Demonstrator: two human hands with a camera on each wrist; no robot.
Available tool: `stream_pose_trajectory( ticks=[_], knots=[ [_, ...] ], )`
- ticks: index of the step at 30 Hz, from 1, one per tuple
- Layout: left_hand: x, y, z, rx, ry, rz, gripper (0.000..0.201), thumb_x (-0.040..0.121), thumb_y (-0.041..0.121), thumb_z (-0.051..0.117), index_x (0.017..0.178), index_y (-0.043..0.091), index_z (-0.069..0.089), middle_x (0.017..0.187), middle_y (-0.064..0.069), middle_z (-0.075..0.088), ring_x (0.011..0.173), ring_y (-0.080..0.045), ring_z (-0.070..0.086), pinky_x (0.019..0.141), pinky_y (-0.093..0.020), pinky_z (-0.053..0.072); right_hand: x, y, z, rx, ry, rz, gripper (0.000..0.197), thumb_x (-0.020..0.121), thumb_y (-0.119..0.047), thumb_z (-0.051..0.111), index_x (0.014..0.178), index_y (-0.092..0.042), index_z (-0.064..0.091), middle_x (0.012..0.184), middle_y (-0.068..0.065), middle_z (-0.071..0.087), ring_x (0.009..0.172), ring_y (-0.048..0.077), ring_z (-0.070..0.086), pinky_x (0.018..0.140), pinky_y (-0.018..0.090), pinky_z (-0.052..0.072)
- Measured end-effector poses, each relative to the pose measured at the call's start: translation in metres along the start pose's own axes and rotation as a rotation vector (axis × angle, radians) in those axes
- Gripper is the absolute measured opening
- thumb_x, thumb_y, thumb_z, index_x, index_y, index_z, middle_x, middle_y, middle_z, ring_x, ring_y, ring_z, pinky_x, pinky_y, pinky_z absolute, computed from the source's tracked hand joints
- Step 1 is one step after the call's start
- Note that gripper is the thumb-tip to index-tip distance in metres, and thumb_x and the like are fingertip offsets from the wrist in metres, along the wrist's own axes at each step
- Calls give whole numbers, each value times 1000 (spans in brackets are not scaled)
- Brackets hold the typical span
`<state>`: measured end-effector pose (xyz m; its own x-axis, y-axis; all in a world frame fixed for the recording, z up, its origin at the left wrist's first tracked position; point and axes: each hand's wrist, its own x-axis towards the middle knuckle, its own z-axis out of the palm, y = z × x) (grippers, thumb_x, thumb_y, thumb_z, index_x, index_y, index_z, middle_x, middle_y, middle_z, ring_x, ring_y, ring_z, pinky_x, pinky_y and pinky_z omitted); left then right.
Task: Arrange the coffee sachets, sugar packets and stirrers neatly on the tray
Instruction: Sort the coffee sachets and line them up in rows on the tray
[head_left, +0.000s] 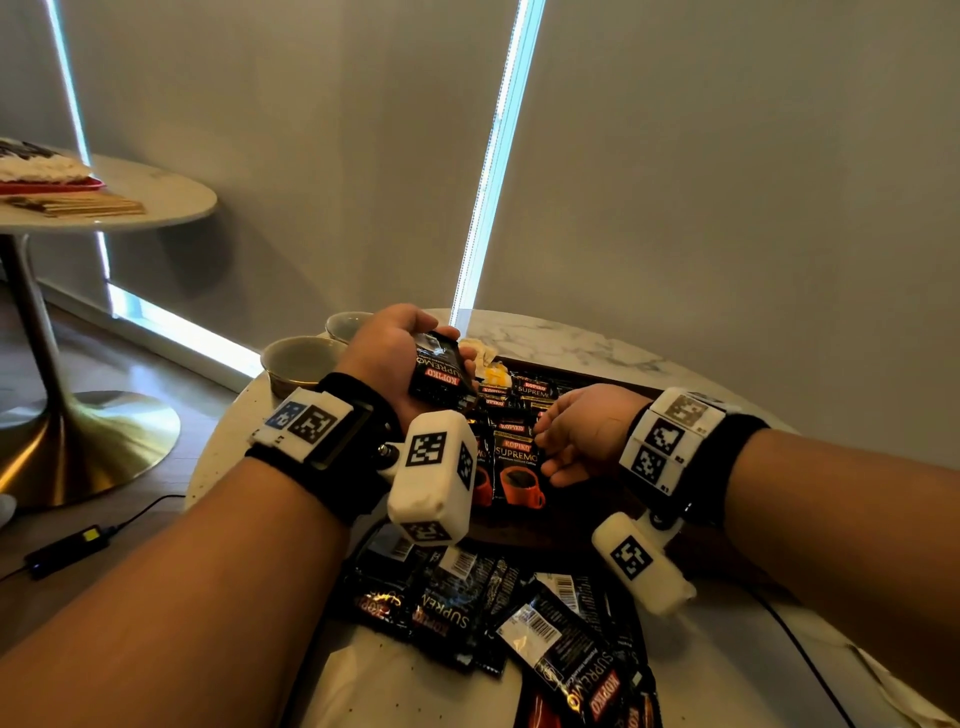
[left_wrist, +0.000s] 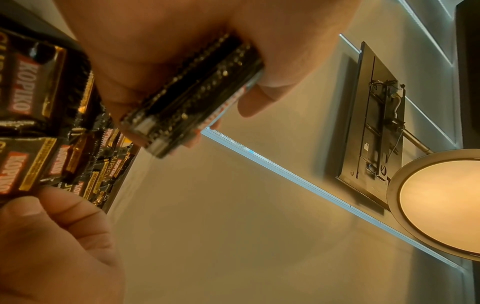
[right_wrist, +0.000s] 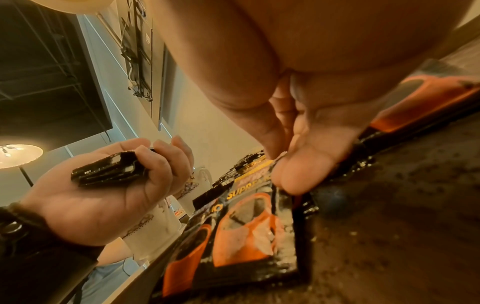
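My left hand (head_left: 395, 358) curls round a small stack of black Kopiko sachets (head_left: 439, 371); my right hand (head_left: 584, 434) pinches one lying in the dark wooden tray (head_left: 613, 382), where several are lined up. A loose sachet pile (head_left: 498, 613) waits on the table; I judge it half done.

head: above, looks forward and down over both forearms at table (head_left: 571, 338) and tray (head_left: 597, 376); blinds behind
left wrist: under left hand (left_wrist: 182, 51), very near, tilted up at wall and lamp (left_wrist: 441, 203)
right wrist: under right hand (right_wrist: 298, 123), very near, low over tray (right_wrist: 389, 226)
shared: sachets on tray in all three; left hand's stack (right_wrist: 109, 170) too
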<state>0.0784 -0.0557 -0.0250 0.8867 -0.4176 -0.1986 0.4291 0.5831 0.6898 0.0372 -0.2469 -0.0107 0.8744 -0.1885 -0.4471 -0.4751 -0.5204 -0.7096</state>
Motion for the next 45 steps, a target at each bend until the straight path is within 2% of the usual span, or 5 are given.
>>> stream_pose_trajectory(
  ticks=[17,23,33,39,45],
  knots=[
    [-4,-2,2,-57,-16,-6,31,91,26,37,104,4,54,86,-18,59,63,-26,58,58,-33,55,-11,5,-7,-13,52,-73,10,99,-1,53,90,-3,57,77,12,58,63,20,61,57,31,57],
    [-2,-7,2,42,-53,15,35,89,17,35,108,0,59,98,-23,60,74,-32,64,64,-41,59,-16,6,-15,68,53,-235,10,93,1,61,88,-8,60,71,7,59,49,14,61,43,26,47],
    [6,-8,-1,385,16,56,29,97,9,42,109,14,68,126,-23,62,104,-41,65,62,-44,57,-32,4,-10,-1,107,-566,30,80,0,75,99,-21,67,86,0,68,69,14,62,54,29,49],
    [9,-9,-2,400,27,60,27,100,8,44,112,14,67,130,-24,59,106,-40,63,66,-43,55,-36,3,-7,-151,50,-613,44,68,-18,89,99,-43,69,100,-5,68,91,21,70,81,45,61],
    [11,-10,0,465,57,89,23,99,4,46,104,13,67,126,-22,60,104,-35,63,65,-38,57,-36,1,-3,-166,95,-682,35,73,-19,86,94,-42,71,103,-3,68,93,20,70,82,47,60]
  ],
)
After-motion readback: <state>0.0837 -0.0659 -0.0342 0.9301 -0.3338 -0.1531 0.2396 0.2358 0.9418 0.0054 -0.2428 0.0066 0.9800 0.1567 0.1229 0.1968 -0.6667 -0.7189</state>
